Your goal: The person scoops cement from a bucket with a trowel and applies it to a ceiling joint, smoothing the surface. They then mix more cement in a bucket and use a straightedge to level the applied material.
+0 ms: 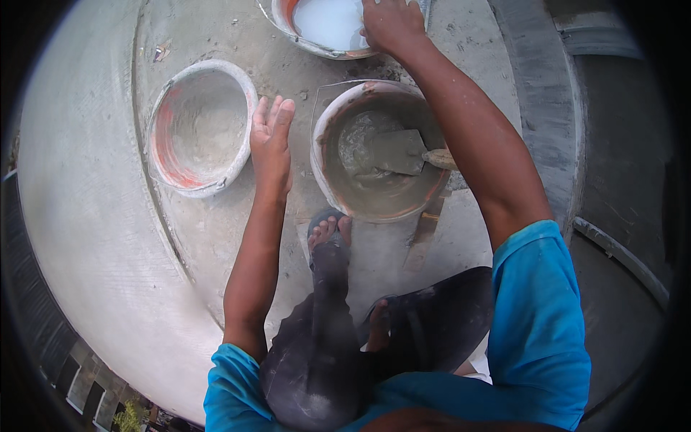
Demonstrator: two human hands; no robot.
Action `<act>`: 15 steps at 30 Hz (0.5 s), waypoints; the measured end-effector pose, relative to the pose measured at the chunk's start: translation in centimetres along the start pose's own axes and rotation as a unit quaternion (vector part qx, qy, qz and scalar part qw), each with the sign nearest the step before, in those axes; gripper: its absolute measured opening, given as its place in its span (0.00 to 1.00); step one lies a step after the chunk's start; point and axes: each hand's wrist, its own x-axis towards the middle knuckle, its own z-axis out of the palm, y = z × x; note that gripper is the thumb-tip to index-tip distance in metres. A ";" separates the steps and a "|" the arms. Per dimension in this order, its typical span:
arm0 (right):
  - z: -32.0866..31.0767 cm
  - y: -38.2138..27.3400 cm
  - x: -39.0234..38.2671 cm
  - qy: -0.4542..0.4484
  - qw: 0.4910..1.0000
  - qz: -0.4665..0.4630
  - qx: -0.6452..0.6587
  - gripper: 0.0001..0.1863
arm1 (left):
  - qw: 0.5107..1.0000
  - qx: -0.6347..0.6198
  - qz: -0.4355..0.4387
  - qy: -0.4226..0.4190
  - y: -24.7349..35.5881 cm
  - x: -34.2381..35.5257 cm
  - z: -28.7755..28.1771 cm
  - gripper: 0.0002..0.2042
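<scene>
My left hand is open, fingers stretched out, beside the rim of a bucket with dry grey powder inside. Whether it touches that rim I cannot tell. My right hand is over the right side of a far bucket of cloudy whitish water; the top edge of the picture cuts off part of its fingers. Between my arms stands a bucket with wet grey mortar. A trowel lies in it, its wooden handle partly hidden by my right forearm.
The buckets stand on a dusty concrete floor. My sandalled foot is close to the mortar bucket. A wooden strip lies by that bucket's lower right. Darker grey surfaces and a raised edge run along the right.
</scene>
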 end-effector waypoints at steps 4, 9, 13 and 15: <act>1.5 0.4 1.5 -0.240 0.970 -0.008 0.022 0.14 | 0.988 0.049 -0.137 -0.054 2.9 9.5 4.2 0.42; -7.0 3.2 3.5 -0.330 0.931 0.143 0.066 0.18 | 0.984 -0.134 -0.114 -0.012 -0.5 13.5 7.3 0.29; -6.5 3.9 2.4 -0.343 0.927 0.146 0.046 0.21 | 0.987 -0.138 -0.076 0.032 0.1 13.0 8.0 0.21; -5.2 3.2 1.6 -0.351 0.922 0.147 0.074 0.21 | 0.995 -0.089 -0.045 0.027 1.1 11.8 7.9 0.19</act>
